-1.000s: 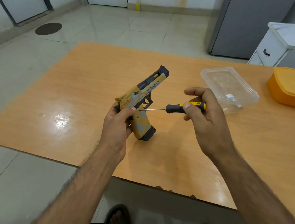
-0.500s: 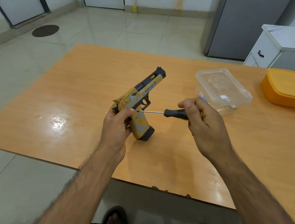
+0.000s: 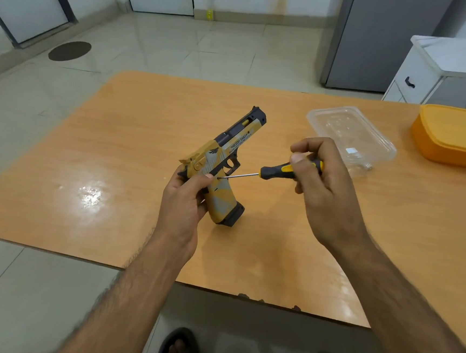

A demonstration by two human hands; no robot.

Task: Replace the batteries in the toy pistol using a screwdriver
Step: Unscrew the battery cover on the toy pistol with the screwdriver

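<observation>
A yellow and grey toy pistol point(image 3: 229, 159) stands with its grip's black base on the wooden table point(image 3: 116, 143), barrel pointing up and away. My left hand point(image 3: 186, 200) grips the rear of the pistol, thumb on its side. My right hand point(image 3: 318, 183) holds the black and yellow handle of a screwdriver point(image 3: 276, 172). The thin metal shaft runs left, and its tip touches the pistol's side just above the grip, beside my left thumb.
A clear plastic container point(image 3: 349, 140) lies on the table behind my right hand, with a small metal piece at its near corner. An orange lidded box point(image 3: 455, 135) sits at the far right. A white cabinet and grey fridge stand beyond the table.
My right hand has shifted its fingers along the screwdriver handle, so more yellow shows now. The tip stays at the same spot on the pistol. My left hand keeps its grip.
</observation>
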